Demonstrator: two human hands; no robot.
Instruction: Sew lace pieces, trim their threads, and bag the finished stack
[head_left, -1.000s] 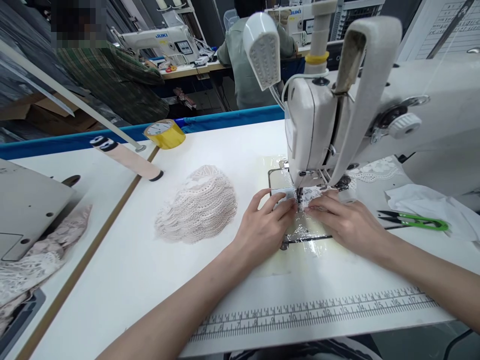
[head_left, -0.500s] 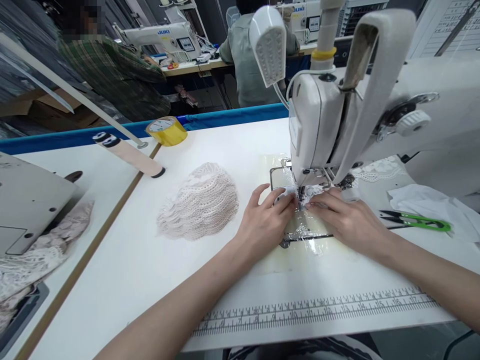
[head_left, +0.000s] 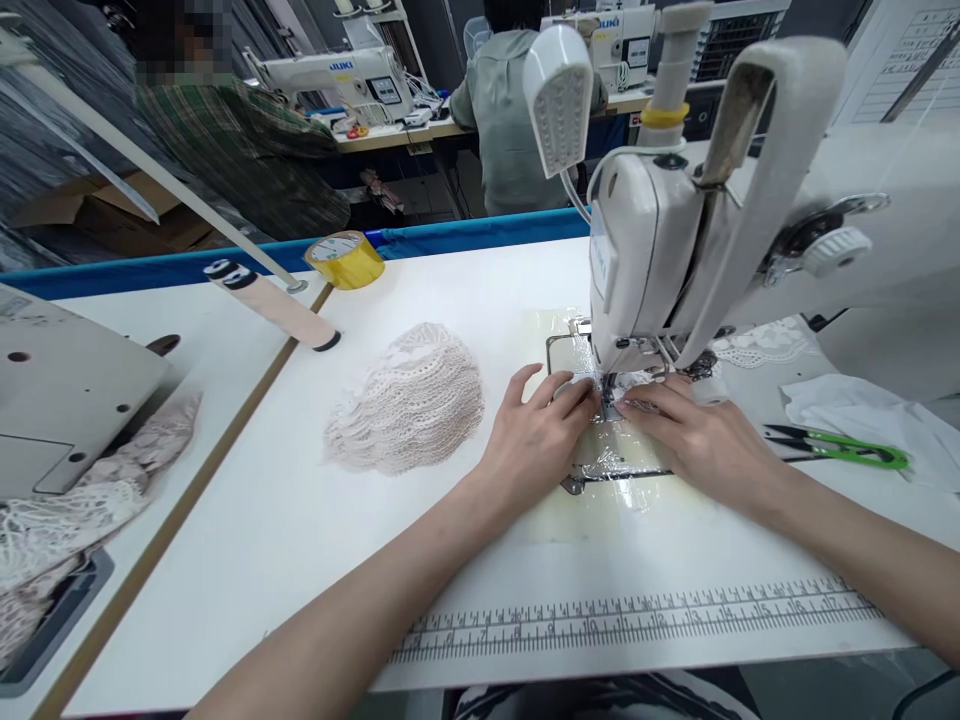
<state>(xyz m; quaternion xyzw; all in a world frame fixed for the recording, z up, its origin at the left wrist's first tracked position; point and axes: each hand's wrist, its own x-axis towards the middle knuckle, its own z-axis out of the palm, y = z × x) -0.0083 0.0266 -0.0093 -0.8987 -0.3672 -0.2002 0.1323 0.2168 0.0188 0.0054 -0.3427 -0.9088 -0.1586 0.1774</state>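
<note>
White table (head_left: pixel 240 520), co-worker in plaid (head_left: pixel 232 160) and co-worker in grey (head_left: pixel 517 130) behind. Left hand (head_left: pixel 536 435) and right hand (head_left: pixel 701 435) flank the presser foot (head_left: pixel 606 390) of the sewing machine (head_left: pixel 634 240). Lace piece (head_left: pixel 636 380) is at the foot, mostly hidden by fingers. Left grip: fingers spread, tips down near the foot, can't tell if pinching. Right grip: fingertips bunched at the lace, can't tell if clamped. Just changed: little; vs a second ago whole view slid right, likely head motion. Hands keep station, so reads as careful guiding, no clear feed progress. Lace pile (head_left: pixel 409 400) left of hands and green snips (head_left: pixel 862 452) right look unmoved on the table
</note>
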